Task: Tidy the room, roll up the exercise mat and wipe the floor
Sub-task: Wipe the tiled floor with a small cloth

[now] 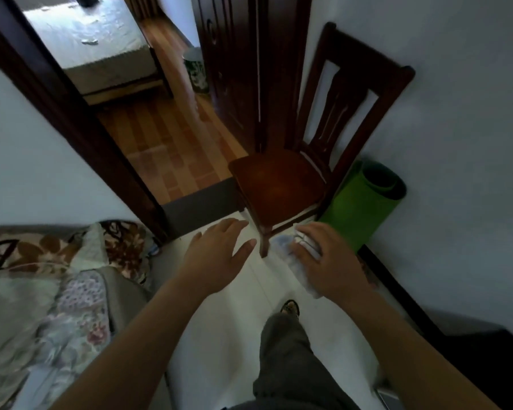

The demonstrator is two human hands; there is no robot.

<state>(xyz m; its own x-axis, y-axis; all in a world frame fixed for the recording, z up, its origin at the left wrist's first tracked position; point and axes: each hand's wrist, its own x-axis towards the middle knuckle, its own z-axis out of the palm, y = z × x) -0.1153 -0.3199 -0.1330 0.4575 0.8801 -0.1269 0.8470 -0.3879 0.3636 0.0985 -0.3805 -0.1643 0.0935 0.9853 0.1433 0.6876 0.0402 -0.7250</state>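
Observation:
A green exercise mat (365, 202) stands rolled up on end against the white wall, right of a dark wooden chair (282, 187). My right hand (332, 261) is shut on a pale blue-white cloth (290, 258), held above the white floor (219, 335) near the chair's front leg. My left hand (219, 253) hovers open, fingers apart, left of that leg and holding nothing. One trouser leg and a shoe (290, 309) show below my hands.
A bed or sofa with floral bedding (51, 279) fills the lower left. A dark-framed doorway (80, 137) opens onto a wood-floored room with a bed (92, 45) and a green-patterned bin (196, 72). A dark skirting board (397, 291) lines the right wall.

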